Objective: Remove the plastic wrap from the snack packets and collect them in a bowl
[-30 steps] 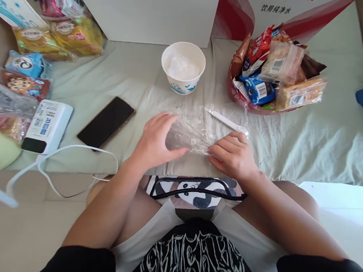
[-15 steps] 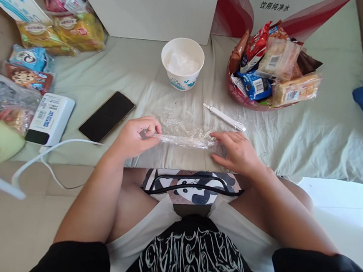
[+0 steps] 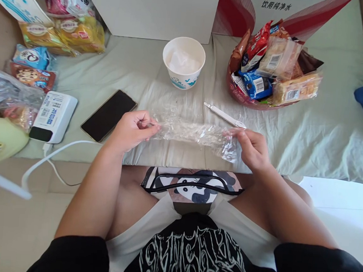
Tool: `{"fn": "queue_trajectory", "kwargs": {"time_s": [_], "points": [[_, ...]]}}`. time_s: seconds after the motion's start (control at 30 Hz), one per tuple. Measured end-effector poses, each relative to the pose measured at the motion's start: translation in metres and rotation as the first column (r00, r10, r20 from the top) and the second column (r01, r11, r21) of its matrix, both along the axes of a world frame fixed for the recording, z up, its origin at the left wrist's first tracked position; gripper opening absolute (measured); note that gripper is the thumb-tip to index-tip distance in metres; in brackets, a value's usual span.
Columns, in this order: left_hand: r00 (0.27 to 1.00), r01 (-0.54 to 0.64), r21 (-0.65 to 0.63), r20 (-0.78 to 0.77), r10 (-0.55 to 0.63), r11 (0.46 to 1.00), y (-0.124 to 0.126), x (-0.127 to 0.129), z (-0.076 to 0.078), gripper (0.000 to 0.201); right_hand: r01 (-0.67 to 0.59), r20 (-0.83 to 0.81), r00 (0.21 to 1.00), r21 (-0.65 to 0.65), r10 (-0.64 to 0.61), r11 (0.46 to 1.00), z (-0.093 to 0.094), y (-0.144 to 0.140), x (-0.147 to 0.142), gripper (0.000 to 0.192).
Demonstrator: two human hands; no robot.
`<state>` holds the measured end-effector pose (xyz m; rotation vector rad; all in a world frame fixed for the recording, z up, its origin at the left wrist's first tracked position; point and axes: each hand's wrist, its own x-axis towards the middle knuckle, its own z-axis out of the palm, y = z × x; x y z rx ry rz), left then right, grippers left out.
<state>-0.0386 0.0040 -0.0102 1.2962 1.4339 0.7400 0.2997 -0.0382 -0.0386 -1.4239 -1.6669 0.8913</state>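
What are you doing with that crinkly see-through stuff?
A person holds a strip of clear plastic wrap stretched between both hands: the left hand pinches one end, the right hand the other. It hangs just above the pale green sheet. Behind it lie a white knife, a paper bowl, a phone and a basket of snacks.

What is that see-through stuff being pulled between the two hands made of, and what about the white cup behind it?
The stretched wrap, pinched by the left hand and right hand, looks like thin clear plastic film: transparent, glossy, finely crinkled. The white cup seems to be coated paper or thin plastic: matte, opaque, with a rolled rim and blue print; the picture leaves that open.
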Motion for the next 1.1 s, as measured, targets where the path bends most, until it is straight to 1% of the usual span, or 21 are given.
{"fn": "queue_trajectory", "kwargs": {"time_s": [0.03, 0.1, 0.13, 0.17, 0.2, 0.23, 0.3, 0.33, 0.37, 0.4, 0.43, 0.53, 0.57, 0.63, 0.7, 0.77, 0.8, 0.87, 0.9, 1.0, 1.1], "points": [[1.000, 0.011, -0.006, -0.020, -0.011, 1.000, 0.001, 0.000, -0.001, 0.053, 0.053, -0.019, 0.998, -0.055, -0.054, 0.997, 0.000, 0.000, 0.001, 0.062], [0.998, 0.035, -0.015, -0.044, -0.035, 0.999, 0.002, 0.000, -0.001, 0.053, 0.120, -0.073, 0.989, -0.125, -0.130, 0.985, -0.003, 0.000, 0.005, 0.048], [0.998, 0.046, -0.020, -0.050, -0.047, 0.999, 0.002, 0.000, -0.001, 0.052, 0.109, -0.107, 0.987, -0.120, -0.122, 0.987, -0.006, -0.001, 0.007, 0.038], [0.997, 0.055, -0.023, -0.051, -0.056, 0.998, 0.002, 0.000, -0.001, 0.052, 0.061, -0.139, 0.988, -0.082, -0.072, 0.995, -0.009, -0.001, 0.010, 0.031], [0.997, 0.059, -0.026, -0.048, -0.061, 0.998, 0.002, 0.000, -0.001, 0.051, -0.018, -0.149, 0.989, -0.018, 0.015, 1.000, -0.012, -0.002, 0.012, 0.036], [0.997, 0.060, -0.029, -0.043, -0.061, 0.998, 0.003, 0.000, -0.001, 0.049, -0.112, -0.124, 0.985, 0.056, 0.118, 0.992, -0.015, -0.003, 0.014, 0.048], [0.999, 0.042, -0.035, -0.027, -0.043, 0.999, 0.003, 0.000, -0.002, 0.047, -0.285, 0.019, 0.958, 0.177, 0.287, 0.942, -0.020, -0.006, 0.016, 0.069], [0.999, 0.030, -0.039, -0.018, -0.030, 0.999, 0.003, 0.000, -0.003, 0.046, -0.339, 0.107, 0.940, 0.213, 0.323, 0.916, -0.022, -0.008, 0.015, 0.075], [1.000, 0.020, -0.043, -0.010, -0.020, 0.999, 0.003, 0.000, -0.003, 0.045, -0.364, 0.188, 0.927, 0.239, 0.325, 0.900, -0.023, -0.009, 0.014, 0.077], [1.000, 0.019, -0.048, -0.004, -0.019, 0.999, 0.003, 0.000, -0.004, 0.045, -0.363, 0.246, 0.921, 0.262, 0.302, 0.894, -0.023, -0.009, 0.012, 0.074], [1.000, 0.028, -0.053, 0.001, -0.028, 0.998, 0.003, 0.000, -0.003, 0.046, -0.346, 0.273, 0.923, 0.286, 0.270, 0.894, -0.022, -0.009, 0.009, 0.066], [0.997, 0.072, -0.064, -0.009, -0.073, 0.995, 0.002, 0.002, 0.000, 0.046, -0.241, 0.215, 0.960, 0.312, 0.179, 0.919, -0.016, -0.007, 0.000, 0.015], [0.996, 0.083, -0.065, -0.017, -0.084, 0.994, 0.001, 0.002, 0.002, 0.046, -0.195, 0.177, 0.973, 0.295, 0.147, 0.935, -0.013, -0.006, -0.002, 0.013], [0.995, 0.093, -0.059, -0.029, -0.095, 0.994, 0.000, 0.004, 0.006, 0.046, -0.085, 0.103, 0.993, 0.224, 0.063, 0.971, -0.008, -0.004, -0.006, 0.034], [0.994, 0.104, -0.044, -0.031, -0.105, 0.994, 0.000, 0.004, 0.008, 0.045, 0.044, 0.030, 0.998, 0.118, -0.048, 0.992, -0.004, -0.003, -0.009, 0.051], [0.992, 0.117, -0.036, -0.033, -0.118, 0.992, 0.000, 0.004, 0.009, 0.044, 0.151, -0.049, 0.987, -0.022, -0.152, 0.988, -0.002, -0.002, -0.012, 0.062], [0.991, 0.128, -0.042, -0.033, -0.129, 0.991, 0.000, 0.004, 0.009, 0.043, 0.191, -0.082, 0.977, -0.095, -0.199, 0.977, -0.001, 0.000, -0.013, 0.064], [0.987, 0.153, -0.073, -0.028, -0.155, 0.986, 0.001, 0.002, 0.007, 0.038, 0.252, -0.118, 0.953, -0.206, -0.280, 0.945, 0.000, 0.003, -0.016, 0.065], [0.986, 0.162, -0.094, -0.024, -0.165, 0.982, 0.002, 0.001, 0.005, 0.035, 0.274, -0.118, 0.944, -0.239, -0.308, 0.931, 0.000, 0.005, -0.017, 0.063], [0.990, 0.138, -0.134, -0.009, -0.140, 0.981, 0.005, -0.001, 0.000, 0.029, 0.328, -0.084, 0.929, -0.262, -0.360, 0.908, 0.001, 0.012, -0.018, 0.055], [0.999, 0.046, -0.099, 0.021, -0.044, 0.994, 0.009, 0.000, -0.006, 0.028, 0.339, -0.066, 0.928, -0.262, -0.367, 0.904, 0.000, 0.014, -0.017, 0.044]]}}
